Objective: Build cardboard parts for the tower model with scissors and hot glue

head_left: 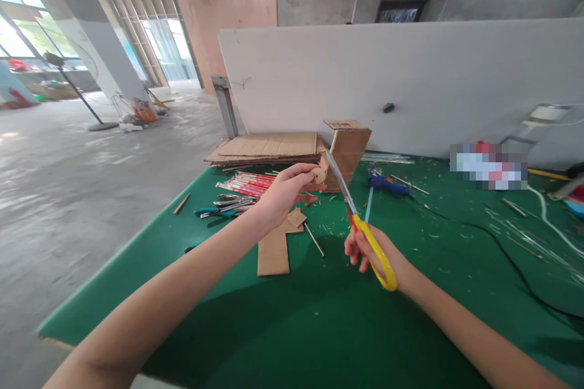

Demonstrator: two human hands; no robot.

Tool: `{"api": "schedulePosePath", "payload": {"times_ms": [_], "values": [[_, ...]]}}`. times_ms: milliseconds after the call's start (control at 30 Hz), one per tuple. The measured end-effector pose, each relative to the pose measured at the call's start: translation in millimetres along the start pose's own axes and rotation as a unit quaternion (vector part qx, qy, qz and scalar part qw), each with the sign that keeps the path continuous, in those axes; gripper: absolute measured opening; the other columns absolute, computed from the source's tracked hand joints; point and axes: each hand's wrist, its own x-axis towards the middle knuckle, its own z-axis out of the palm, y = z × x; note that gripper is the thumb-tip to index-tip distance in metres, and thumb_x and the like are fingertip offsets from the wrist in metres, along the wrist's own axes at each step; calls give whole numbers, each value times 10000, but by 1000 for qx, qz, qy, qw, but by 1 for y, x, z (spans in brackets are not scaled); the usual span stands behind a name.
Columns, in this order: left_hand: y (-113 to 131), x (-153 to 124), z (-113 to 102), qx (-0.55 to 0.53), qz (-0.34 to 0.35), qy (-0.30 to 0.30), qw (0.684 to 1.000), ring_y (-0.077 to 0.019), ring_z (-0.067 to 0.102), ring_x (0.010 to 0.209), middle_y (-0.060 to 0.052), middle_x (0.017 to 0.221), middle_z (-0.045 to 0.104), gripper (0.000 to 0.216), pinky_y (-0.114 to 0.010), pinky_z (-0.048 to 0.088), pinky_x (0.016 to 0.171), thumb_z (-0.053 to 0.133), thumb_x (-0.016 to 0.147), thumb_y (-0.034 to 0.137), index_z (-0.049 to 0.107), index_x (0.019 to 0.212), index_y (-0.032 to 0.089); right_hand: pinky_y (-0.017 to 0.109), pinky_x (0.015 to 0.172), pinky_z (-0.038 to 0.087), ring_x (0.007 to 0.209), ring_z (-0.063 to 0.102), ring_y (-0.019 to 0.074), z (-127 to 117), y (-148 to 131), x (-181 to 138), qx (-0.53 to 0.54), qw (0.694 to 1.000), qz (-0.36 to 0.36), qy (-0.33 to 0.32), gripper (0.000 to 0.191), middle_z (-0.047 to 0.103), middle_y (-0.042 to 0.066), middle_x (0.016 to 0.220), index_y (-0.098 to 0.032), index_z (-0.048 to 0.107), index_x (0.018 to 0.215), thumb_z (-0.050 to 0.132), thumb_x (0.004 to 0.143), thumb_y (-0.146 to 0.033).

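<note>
My left hand [285,191] pinches a small round cardboard disc [318,175] between thumb and fingers, above the table. My right hand [376,249] grips a pair of scissors [375,250] with yellow and red handles, the blades pointing up and away. The blade tips reach close to the disc; whether they touch it I cannot tell. Below my left hand lie a flat cardboard strip [272,253] and a small cardboard square [297,217]. A folded cardboard piece [350,155] stands upright just behind the blades.
Stacked cardboard sheets [269,144] lie at the back of the green table [319,328]. Red-wrapped sticks [246,184] and pliers [228,206] are on the left. A blue glue gun [390,185] trails a black cord rightward. A white panel [410,85] stands behind.
</note>
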Motion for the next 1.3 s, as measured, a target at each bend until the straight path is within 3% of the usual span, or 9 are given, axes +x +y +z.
{"api": "schedulePosePath", "payload": {"times_ms": [133, 233, 333, 467, 633, 833, 1033, 1167, 1300], "values": [[-3, 0, 2, -34, -22, 30, 999, -136, 635, 870, -52, 928, 637, 63, -231, 504, 649, 578, 820, 225, 576, 832, 163, 180, 390, 418, 513, 521, 78, -3, -4, -2, -24, 999, -31, -25, 577, 561, 7, 721, -192, 470, 777, 466, 725, -766], [-6, 1, 1, -53, -29, 65, 996, -60, 576, 662, 1, 814, 597, 88, -169, 427, 519, 643, 772, 226, 589, 824, 179, 193, 400, 432, 529, 518, 89, -5, -3, -1, -21, 999, -39, -17, 581, 555, 18, 738, -192, 480, 776, 444, 734, -770], [-9, 3, -2, -76, -31, 58, 995, -37, 530, 552, 27, 740, 566, 135, -164, 352, 445, 684, 734, 232, 587, 817, 187, 200, 395, 433, 533, 516, 98, -6, 0, 1, -21, 999, -33, -14, 592, 557, 28, 743, -192, 485, 771, 432, 730, -781], [-10, 3, -1, -63, -9, 18, 998, -79, 613, 621, 8, 756, 589, 150, -178, 391, 474, 661, 751, 268, 545, 789, 180, 197, 397, 423, 560, 523, 105, -6, 2, 1, -19, 999, -29, -24, 562, 563, 38, 787, -197, 476, 808, 428, 759, -754], [-6, -2, 4, 43, 17, 29, 999, -96, 647, 662, -28, 827, 639, 115, -190, 445, 517, 595, 790, 257, 525, 778, 166, 235, 487, 462, 702, 541, 139, -2, -10, -6, -38, 998, -43, -16, 535, 554, 49, 924, -232, 457, 907, 493, 735, -738], [-4, -5, 7, 46, 63, -14, 997, -101, 641, 638, 20, 690, 579, 107, -198, 457, 516, 595, 757, 179, 491, 775, 168, 290, 579, 479, 755, 516, 160, -1, -23, -10, -48, 998, -26, -13, 504, 525, 42, 929, -242, 446, 889, 506, 740, -720], [-3, -9, 10, 90, 98, -33, 991, -93, 634, 629, 16, 728, 594, 144, -196, 461, 508, 612, 767, 212, 480, 804, 167, 330, 683, 497, 720, 512, 148, -4, -14, -8, -84, 994, -56, -46, 404, 497, 10, 859, -246, 403, 887, 493, 815, -633], [-2, -10, 11, 87, 100, -45, 990, -82, 611, 627, 7, 718, 580, 182, -200, 472, 530, 609, 797, 314, 515, 783, 158, 286, 605, 470, 683, 480, 136, -8, -10, -7, -95, 992, -63, -58, 393, 466, 5, 857, -244, 399, 939, 471, 840, -617], [-2, -7, 9, 83, 86, -7, 993, -81, 608, 620, 7, 695, 574, 166, -194, 459, 523, 595, 805, 304, 508, 765, 167, 261, 549, 434, 646, 432, 129, -13, -15, -9, -89, 993, -33, -63, 446, 439, 0, 818, -235, 438, 975, 506, 805, -642]]}}
